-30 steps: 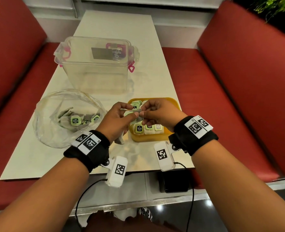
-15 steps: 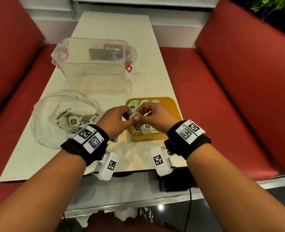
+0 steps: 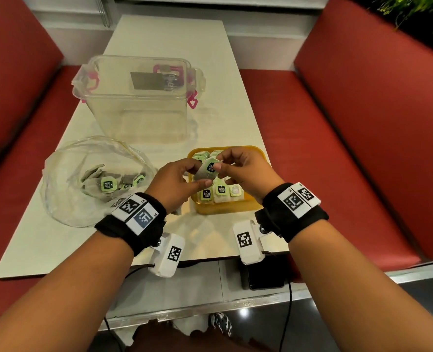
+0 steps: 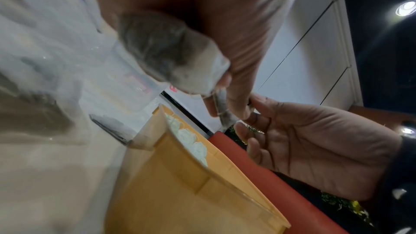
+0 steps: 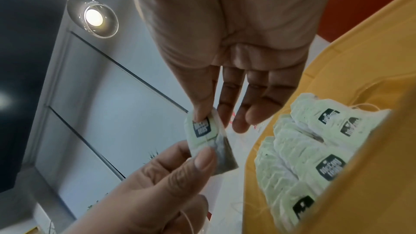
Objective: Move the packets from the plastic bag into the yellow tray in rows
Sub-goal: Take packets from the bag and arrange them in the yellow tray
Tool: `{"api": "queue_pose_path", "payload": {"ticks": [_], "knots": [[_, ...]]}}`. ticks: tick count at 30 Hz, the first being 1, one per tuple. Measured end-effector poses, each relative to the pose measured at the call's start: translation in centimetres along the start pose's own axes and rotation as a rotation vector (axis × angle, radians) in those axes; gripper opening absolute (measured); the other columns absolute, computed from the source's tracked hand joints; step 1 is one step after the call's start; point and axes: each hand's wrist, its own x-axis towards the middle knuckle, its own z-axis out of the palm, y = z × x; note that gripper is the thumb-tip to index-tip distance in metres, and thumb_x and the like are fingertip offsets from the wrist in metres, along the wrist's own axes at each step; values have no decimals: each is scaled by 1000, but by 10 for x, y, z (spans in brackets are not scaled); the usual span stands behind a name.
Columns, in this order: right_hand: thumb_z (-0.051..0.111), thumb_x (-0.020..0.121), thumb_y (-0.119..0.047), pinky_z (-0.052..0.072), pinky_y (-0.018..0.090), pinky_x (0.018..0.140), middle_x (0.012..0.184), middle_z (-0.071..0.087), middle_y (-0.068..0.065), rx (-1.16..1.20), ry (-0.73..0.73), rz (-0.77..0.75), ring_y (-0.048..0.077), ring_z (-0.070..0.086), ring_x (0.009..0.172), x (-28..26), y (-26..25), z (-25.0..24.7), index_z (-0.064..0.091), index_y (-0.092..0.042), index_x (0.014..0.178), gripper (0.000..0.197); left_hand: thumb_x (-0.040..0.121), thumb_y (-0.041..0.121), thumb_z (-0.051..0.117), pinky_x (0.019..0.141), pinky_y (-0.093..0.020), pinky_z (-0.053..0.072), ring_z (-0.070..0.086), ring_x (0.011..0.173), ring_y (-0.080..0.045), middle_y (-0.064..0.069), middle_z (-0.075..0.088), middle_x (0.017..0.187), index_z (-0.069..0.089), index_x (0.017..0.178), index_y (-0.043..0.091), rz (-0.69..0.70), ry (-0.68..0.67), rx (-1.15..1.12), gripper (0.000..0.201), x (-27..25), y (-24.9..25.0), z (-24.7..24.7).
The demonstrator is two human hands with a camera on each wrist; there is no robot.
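Observation:
Both hands hold one tea-bag packet (image 3: pixel 208 170) just above the left part of the yellow tray (image 3: pixel 223 210). My right hand (image 3: pixel 220 165) pinches its green label (image 5: pixel 201 127) between thumb and forefinger. My left hand (image 3: pixel 197 175) pinches the grey bag end (image 5: pixel 223 156) with its thumb on top. A second packet (image 4: pixel 168 54) sits tucked under the left hand's curled fingers. Rows of packets (image 3: pixel 220 191) lie in the tray, also seen in the right wrist view (image 5: pixel 315 149). The clear plastic bag (image 3: pixel 65 174) at the left holds several packets (image 3: pixel 108 185).
A large clear lidless container (image 3: pixel 139 97) with pink clips stands behind the bag and tray. The white table (image 3: pixel 210 240) ends close to my wrists. Red bench seats (image 3: pixel 312 148) flank it on both sides.
The packet between my hands has turned so its green label faces up. Both hands have stayed over the tray's left side, with only small shifts.

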Motion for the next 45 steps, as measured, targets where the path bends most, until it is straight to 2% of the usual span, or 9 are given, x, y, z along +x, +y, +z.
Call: {"api": "queue_pose_path", "payload": {"ticks": [3, 7, 11, 15, 20, 27, 31, 36, 45], "knots": [[70, 86, -12, 47, 30, 58, 73, 63, -5, -110, 15, -40, 12, 54, 64, 1, -3, -6, 65, -14, 86, 5, 78, 28, 79, 55, -18, 38, 54, 60, 7, 15, 64, 95, 64, 109, 28, 5, 33, -47, 35, 2, -1, 1], [71, 84, -15, 45, 27, 57, 67, 62, -14, -274, -9, -96, 8, 53, 59, 4, -10, -11, 67, -19, 83, 5, 82, 29, 75, 48, -20, 35, 51, 55, 5, 17, 61, 72, 70, 96, 22, -30, 55, -25, 17, 5, 1, 3], [69, 85, -18, 50, 29, 61, 76, 64, -6, -433, -8, -92, 6, 56, 61, 11, -10, -21, 64, -23, 83, 7, 80, 33, 76, 38, -21, 39, 56, 66, -5, 10, 61, 94, 60, 104, 24, -77, 44, 16, 30, 7, -6, 6], [66, 87, -13, 58, 41, 64, 79, 63, 9, -612, -20, 62, 26, 66, 73, 13, 3, -40, 59, -17, 83, 9, 84, 37, 71, 50, -27, 35, 55, 77, -23, 7, 49, 77, 50, 104, 17, -150, 129, 184, 36, 11, -20, 10], [67, 88, -12, 59, 39, 65, 72, 59, 2, -634, -113, 246, 20, 61, 64, 8, 26, -45, 61, -12, 90, 6, 88, 40, 65, 62, -33, 43, 58, 88, -25, -3, 57, 97, 47, 111, 17, -293, 40, 184, 37, 14, -30, 16], [71, 84, -19, 43, 21, 50, 75, 59, -2, -836, -197, 274, 10, 54, 57, 20, 30, -37, 63, -17, 91, 11, 90, 32, 61, 64, -30, 39, 59, 75, -24, -3, 61, 84, 50, 115, 15, -275, 17, 190, 32, 14, -38, 20], [73, 82, -20, 37, 19, 51, 75, 51, -8, -1010, -289, 282, 13, 52, 69, 23, 27, -33, 64, -18, 102, 22, 91, 34, 58, 66, -31, 42, 60, 76, -28, -6, 63, 86, 48, 117, 14, -290, 21, 172, 34, 14, -43, 23], [66, 86, -19, 38, 24, 66, 104, 60, 3, -1192, -386, 246, 15, 48, 85, 26, 28, -26, 61, -15, 123, 37, 93, 36, 54, 65, -33, 45, 60, 74, -29, -10, 64, 87, 45, 118, 16, -296, 3, 142, 33, 14, -48, 27], [66, 84, -16, 39, 25, 64, 101, 63, 7, -1250, -382, 253, 23, 54, 84, 30, 33, -22, 65, -11, 111, 27, 96, 33, 50, 61, -32, 44, 59, 67, -27, -8, 64, 79, 43, 116, 16, -287, 14, 120, 28, 12, -46, 29]]}}
